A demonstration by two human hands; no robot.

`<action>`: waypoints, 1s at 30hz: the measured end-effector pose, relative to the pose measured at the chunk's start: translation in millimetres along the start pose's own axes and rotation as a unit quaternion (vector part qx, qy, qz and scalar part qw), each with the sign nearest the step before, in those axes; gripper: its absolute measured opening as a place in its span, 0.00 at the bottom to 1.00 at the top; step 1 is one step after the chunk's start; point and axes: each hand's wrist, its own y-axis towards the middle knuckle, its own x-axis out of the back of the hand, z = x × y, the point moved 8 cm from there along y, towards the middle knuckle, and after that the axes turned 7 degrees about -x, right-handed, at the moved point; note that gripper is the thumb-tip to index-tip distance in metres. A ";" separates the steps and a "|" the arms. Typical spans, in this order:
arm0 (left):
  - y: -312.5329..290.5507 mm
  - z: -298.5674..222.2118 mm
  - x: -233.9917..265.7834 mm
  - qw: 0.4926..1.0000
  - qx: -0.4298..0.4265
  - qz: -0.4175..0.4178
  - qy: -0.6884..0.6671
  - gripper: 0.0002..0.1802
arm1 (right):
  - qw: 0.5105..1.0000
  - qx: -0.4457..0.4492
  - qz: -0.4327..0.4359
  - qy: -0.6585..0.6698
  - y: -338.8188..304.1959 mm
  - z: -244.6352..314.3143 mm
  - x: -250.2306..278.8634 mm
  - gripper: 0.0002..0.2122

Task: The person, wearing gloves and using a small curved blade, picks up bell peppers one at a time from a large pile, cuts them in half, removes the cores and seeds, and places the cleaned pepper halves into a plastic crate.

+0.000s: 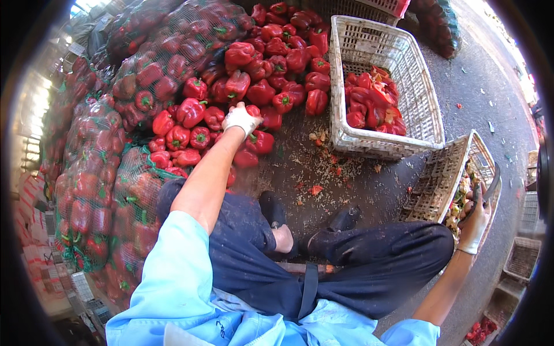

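Observation:
My left hand (240,120), in a white glove, reaches out to the pile of red bell peppers (261,92), its fingers closed around one red bell pepper (253,111) at the near edge. Far to the right, my right hand (475,224), also gloved, grips a knife whose dark curved blade (495,183) points away from me. It is held over a tilted dirty-white crate (430,193) with pale and green pepper scraps (460,199) inside. Between the hands stands a larger white crate (388,140), part filled with cut red pepper pieces (374,101).
Green mesh sacks (86,184) full of red peppers are stacked along my left. Seeds and red scraps (315,190) litter the dark floor before my feet. Another mesh sack (437,26) stands at the far right. More crates (522,256) lie at the right rim.

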 end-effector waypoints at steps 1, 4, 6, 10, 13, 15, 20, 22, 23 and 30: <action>5.4 1.7 -12.4 1.000 -0.001 0.022 0.018 0.54 | 1.000 -0.002 -0.002 0.007 -5.3 16.2 -13.4 0.19; 17.9 -10.7 -32.0 0.997 0.010 0.022 0.079 0.54 | 0.996 -0.073 0.017 0.047 -14.8 33.9 -31.6 0.18; 31.2 -0.7 -57.5 0.997 0.029 0.029 0.062 0.50 | 0.967 -0.215 0.072 0.113 -15.2 19.7 -28.1 0.18; 49.5 18.0 -76.6 0.998 0.070 -0.011 0.000 0.46 | 0.976 -0.182 0.119 -0.028 -8.3 -7.8 -13.9 0.23; 56.8 31.9 -73.9 0.992 0.090 -0.019 -0.090 0.46 | 0.987 -0.139 0.080 -0.022 -9.2 -13.0 -15.2 0.17; 62.6 53.4 -76.0 0.980 0.111 -0.023 -0.165 0.47 | 0.996 -0.066 0.054 -0.014 -9.0 -2.4 -22.8 0.16; 58.7 34.8 -51.4 0.963 -0.029 -0.042 -0.266 0.51 | 0.995 0.043 0.090 -0.014 -15.3 64.1 -47.3 0.17; 34.6 -13.9 -18.8 0.953 -0.114 -0.064 -0.274 0.50 | 0.993 0.024 0.111 0.036 -21.4 83.0 -50.2 0.17; 24.2 -31.4 -5.3 0.932 -0.160 -0.054 -0.321 0.49 | 0.989 0.006 0.132 0.072 -26.2 90.8 -60.6 0.18; -125.3 -136.2 105.1 0.825 -0.370 -0.116 -0.411 0.43 | 0.836 -0.238 0.417 0.266 -106.4 160.2 -196.0 0.26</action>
